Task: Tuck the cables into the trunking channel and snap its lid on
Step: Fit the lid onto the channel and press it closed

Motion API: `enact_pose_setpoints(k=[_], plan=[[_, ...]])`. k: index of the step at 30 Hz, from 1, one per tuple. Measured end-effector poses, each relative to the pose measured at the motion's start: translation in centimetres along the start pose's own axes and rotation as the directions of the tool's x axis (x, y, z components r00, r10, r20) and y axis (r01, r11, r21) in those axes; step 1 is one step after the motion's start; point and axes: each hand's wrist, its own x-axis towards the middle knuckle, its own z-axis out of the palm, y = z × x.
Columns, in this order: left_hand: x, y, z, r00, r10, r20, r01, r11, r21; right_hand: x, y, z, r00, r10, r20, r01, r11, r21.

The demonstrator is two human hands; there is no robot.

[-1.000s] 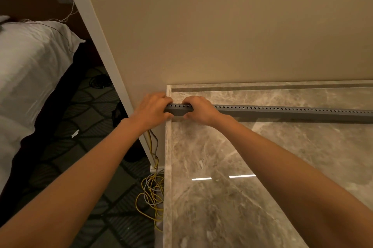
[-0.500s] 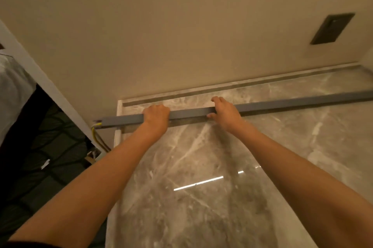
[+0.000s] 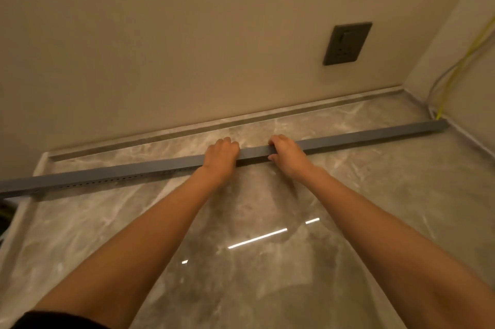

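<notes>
A long grey trunking channel (image 3: 361,135) lies across the marble counter (image 3: 241,261), from the left edge to the right corner, its lid on top and small holes along its front side. My left hand (image 3: 221,155) and my right hand (image 3: 288,153) rest side by side on its middle, fingers curled over the lid and pressing down. Yellow and grey cables (image 3: 455,71) come down the right wall and enter the channel's right end. Inside the channel the cables are hidden.
A dark wall socket (image 3: 347,43) sits on the beige back wall above the channel. A raised marble lip (image 3: 187,133) runs along the wall behind the channel. The counter's left edge (image 3: 18,218) drops off to a dark floor.
Both hands have slid rightward along the trunking, from its left end to its middle. My view has swung right, and the socket and corner cables now show.
</notes>
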Motion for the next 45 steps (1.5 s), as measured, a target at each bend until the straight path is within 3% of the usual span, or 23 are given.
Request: enact_pose_setpoints(k=[3, 6, 13, 20, 29, 33, 37, 45], plan=[[1.8, 4.8, -0.2, 0.997, 0.070, -0.021, -0.070, 0.998, 0.004, -0.4, 4.9, -2.1, 0.998, 0.056, -0.005, -0.056, 0.998, -0.004], [3.2, 7.7, 0.2, 0.999, 0.051, 0.013, -0.051, 0.998, 0.031, -0.6, 8.9, -3.4, 0.995, 0.095, -0.025, -0.095, 0.995, -0.008], [5.6, 8.3, -0.7, 0.993, -0.028, 0.114, 0.020, 0.998, 0.066, 0.1, 13.6, -4.5, 0.963, 0.199, -0.181, -0.226, 0.964, -0.142], [8.6, 9.9, -1.7, 0.989, -0.029, 0.148, 0.018, 0.997, 0.073, 1.5, 15.8, -6.4, 0.945, 0.255, -0.205, -0.300, 0.926, -0.228], [11.5, 18.0, -0.8, 0.994, 0.101, -0.049, -0.103, 0.994, -0.037, 2.7, 19.7, -7.8, 0.988, 0.086, -0.130, -0.117, 0.960, -0.255], [12.9, 20.9, -0.4, 0.997, 0.006, -0.082, -0.006, 1.000, 0.005, 3.1, 23.7, -9.7, 0.994, 0.032, -0.104, -0.056, 0.969, -0.241], [13.7, 22.3, -0.3, 0.993, -0.090, -0.081, 0.092, 0.996, 0.023, 4.1, 29.0, -12.2, 0.992, 0.071, -0.104, -0.094, 0.966, -0.239], [15.6, 22.3, -0.7, 0.976, -0.214, -0.034, 0.214, 0.977, -0.007, 6.7, 30.1, -12.8, 0.997, 0.024, -0.075, -0.040, 0.975, -0.220]])
